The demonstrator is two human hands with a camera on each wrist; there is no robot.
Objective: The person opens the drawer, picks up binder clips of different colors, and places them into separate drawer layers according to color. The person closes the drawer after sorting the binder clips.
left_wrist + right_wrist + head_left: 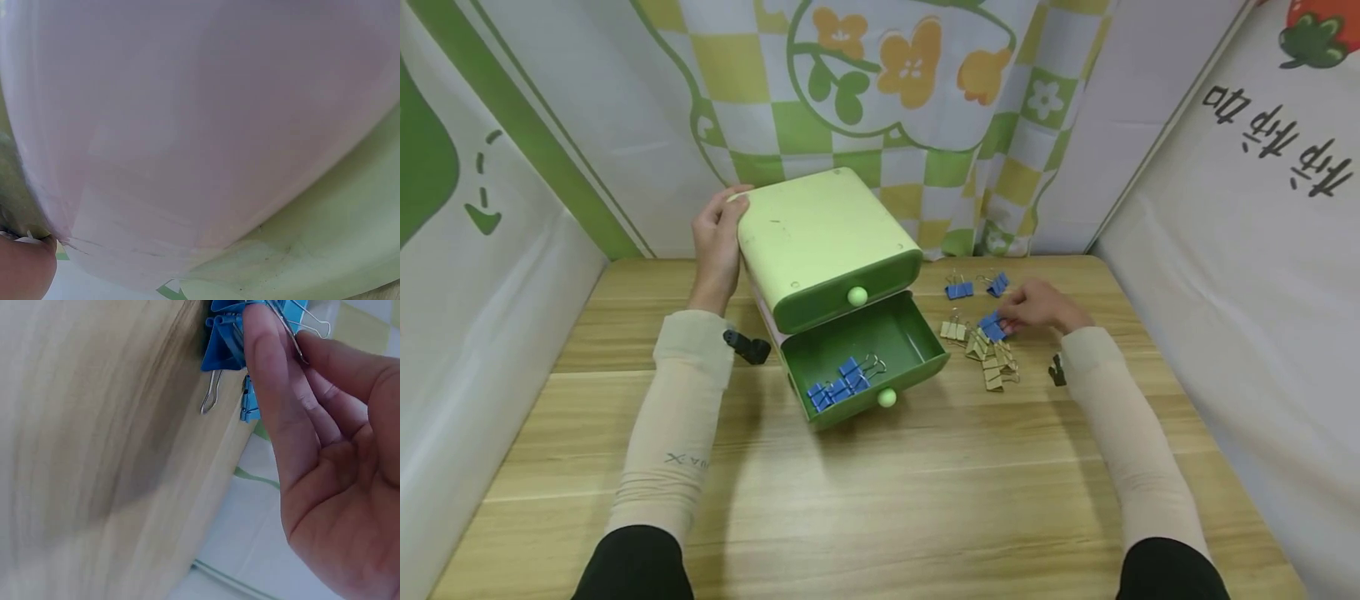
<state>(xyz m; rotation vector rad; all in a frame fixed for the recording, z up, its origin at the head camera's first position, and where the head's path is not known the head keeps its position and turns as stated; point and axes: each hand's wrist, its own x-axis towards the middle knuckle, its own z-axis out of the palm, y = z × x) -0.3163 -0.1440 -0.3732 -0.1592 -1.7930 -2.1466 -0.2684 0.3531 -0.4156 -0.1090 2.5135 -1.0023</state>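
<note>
A light-green two-drawer box point(827, 233) stands left of centre in the head view. My left hand point(717, 250) grips its rear left side, thumb over the top edge; the fingers behind are partly hidden. Its lower drawer point(910, 329) is pulled out, with several blue binder clips point(847, 382) at its front left. On the right, my right hand point(1037, 305) pinches a blue binder clip point(992, 326) by its wire handle point(290, 331), over the pile of yellow binder clips point(996, 367). The left wrist view is filled by the box's pinkish side point(187, 137).
Two more blue binder clips, one point(958, 289) beside the other point(997, 284), lie behind the yellow ones. The upper drawer point(857, 296) is closed. A checked curtain point(865, 142) hangs right behind the box at the wooden table's point(940, 500) back edge.
</note>
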